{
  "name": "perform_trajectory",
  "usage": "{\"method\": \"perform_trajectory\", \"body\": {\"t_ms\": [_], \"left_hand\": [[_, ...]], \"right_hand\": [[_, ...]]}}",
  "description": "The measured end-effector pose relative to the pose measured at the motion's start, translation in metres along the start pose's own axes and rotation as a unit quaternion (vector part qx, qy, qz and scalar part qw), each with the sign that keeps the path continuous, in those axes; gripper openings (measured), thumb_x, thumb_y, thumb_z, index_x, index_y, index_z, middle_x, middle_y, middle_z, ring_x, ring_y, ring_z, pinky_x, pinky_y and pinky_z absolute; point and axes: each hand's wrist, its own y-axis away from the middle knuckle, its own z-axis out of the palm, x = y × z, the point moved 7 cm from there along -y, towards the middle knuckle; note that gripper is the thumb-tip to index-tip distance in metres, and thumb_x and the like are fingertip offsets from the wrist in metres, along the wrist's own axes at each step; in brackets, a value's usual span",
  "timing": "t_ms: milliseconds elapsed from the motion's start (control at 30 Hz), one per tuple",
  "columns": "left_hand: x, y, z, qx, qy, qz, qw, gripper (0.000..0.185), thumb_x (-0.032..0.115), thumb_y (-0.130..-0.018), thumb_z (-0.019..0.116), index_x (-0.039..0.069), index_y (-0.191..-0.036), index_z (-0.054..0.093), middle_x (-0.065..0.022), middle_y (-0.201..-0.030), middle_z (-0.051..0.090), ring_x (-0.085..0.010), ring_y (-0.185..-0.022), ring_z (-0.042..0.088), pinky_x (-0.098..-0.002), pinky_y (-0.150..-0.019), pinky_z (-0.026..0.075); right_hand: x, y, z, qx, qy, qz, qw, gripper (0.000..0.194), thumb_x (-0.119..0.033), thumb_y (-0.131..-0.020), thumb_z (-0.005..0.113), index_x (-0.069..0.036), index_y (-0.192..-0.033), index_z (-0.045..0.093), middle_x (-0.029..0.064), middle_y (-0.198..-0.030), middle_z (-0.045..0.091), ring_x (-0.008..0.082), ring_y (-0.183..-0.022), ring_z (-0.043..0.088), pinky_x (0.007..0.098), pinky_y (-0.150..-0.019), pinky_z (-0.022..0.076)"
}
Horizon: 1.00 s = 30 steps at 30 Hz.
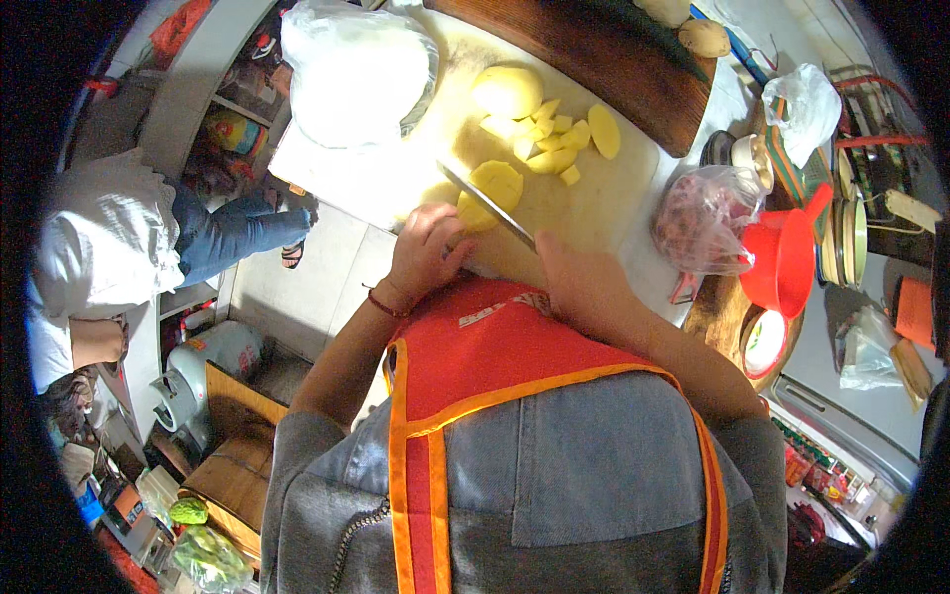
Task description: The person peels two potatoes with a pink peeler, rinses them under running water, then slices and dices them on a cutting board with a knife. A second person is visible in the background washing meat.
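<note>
My right hand (575,278) is closed round the handle end of a kitchen knife (497,208), whose narrow-looking blade lies across the top of a cut potato piece (496,185). At the lower left of that piece, my left hand (430,245) rests its fingertips against its edge. Beyond the blade, a heap of yellow potato chunks (549,137) lies on the pale cutting board (594,197). Beside the heap are a larger peeled potato (508,90) and a flat oval slice (603,131). How far the blade has entered the piece cannot be told.
A bowl covered in clear plastic (364,74) stands left of the board, in glare. A dark wooden board (579,44) lies beyond. At right are a bagged reddish food (705,215) and a red plastic dipper (779,260). Another person (111,237) is at far left, near a gas cylinder (215,364).
</note>
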Motion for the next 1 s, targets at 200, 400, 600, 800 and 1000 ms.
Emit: {"method": "perform_trajectory", "body": {"t_ms": [200, 400, 600, 800, 1000], "left_hand": [[0.001, -0.001, 0.014, -0.064, -0.005, -0.013, 0.998, 0.017, 0.008, -0.078, 0.06, 0.002, -0.094, 0.055, -0.0142, -0.098, 0.058, -0.0348, -0.09, 0.056, -0.0421, -0.079, 0.047], [-0.004, -0.005, 0.014, -0.049, 0.021, -0.009, 0.999, 0.018, 0.006, -0.078, 0.059, 0.002, -0.095, 0.057, -0.0142, -0.095, 0.059, -0.0351, -0.089, 0.056, -0.0414, -0.08, 0.047], [-0.008, -0.003, 0.015, -0.048, 0.047, -0.03, 0.997, 0.016, 0.004, -0.078, 0.06, 0.003, -0.093, 0.058, -0.0135, -0.096, 0.06, -0.0341, -0.092, 0.057, -0.0417, -0.082, 0.047], [0.008, -0.024, 0.008, -0.014, 0.057, 0.011, 0.998, 0.013, 0.001, -0.075, 0.063, 0.003, -0.088, 0.059, -0.0115, -0.094, 0.061, -0.0323, -0.091, 0.058, -0.0398, -0.081, 0.048], [0.033, -0.063, 0.023, -0.01, 0.007, 0.038, 0.999, 0.018, 0.005, -0.072, 0.068, 0.003, -0.089, 0.062, -0.0118, -0.094, 0.062, -0.0293, -0.087, 0.06, -0.038, -0.078, 0.048]], "right_hand": [[0.002, 0.015, 0.017, -0.06, 0.026, 0.034, 0.997, 0.02, -0.015, -0.086, 0.048, -0.002, -0.1, 0.041, 0.0219, -0.077, 0.064, 0.0405, -0.072, 0.064, 0.0515, -0.06, 0.0501], [-0.003, 0.008, 0.019, -0.078, 0.007, 0.032, 0.996, 0.019, -0.016, -0.089, 0.045, 0.0, -0.099, 0.041, 0.0256, -0.08, 0.063, 0.0419, -0.076, 0.064, 0.0518, -0.063, 0.0506], [-0.005, -0.041, 0.035, -0.028, -0.098, 0.015, 0.995, 0.023, -0.021, -0.091, 0.042, 0.001, -0.099, 0.041, 0.0272, -0.082, 0.062, 0.0435, -0.079, 0.063, 0.0515, -0.066, 0.0501], [0.028, -0.051, 0.02, 0.001, -0.089, 0.063, 0.994, 0.025, -0.02, -0.086, 0.05, -0.004, -0.104, 0.043, 0.0246, -0.087, 0.062, 0.0415, -0.081, 0.061, 0.0506, -0.066, 0.0467], [0.068, 0.009, -0.021, 0.082, -0.075, 0.143, 0.983, 0.025, -0.021, -0.085, 0.053, -0.007, -0.105, 0.047, 0.0216, -0.08, 0.062, 0.041, -0.078, 0.061, 0.0506, -0.065, 0.0465]]}}
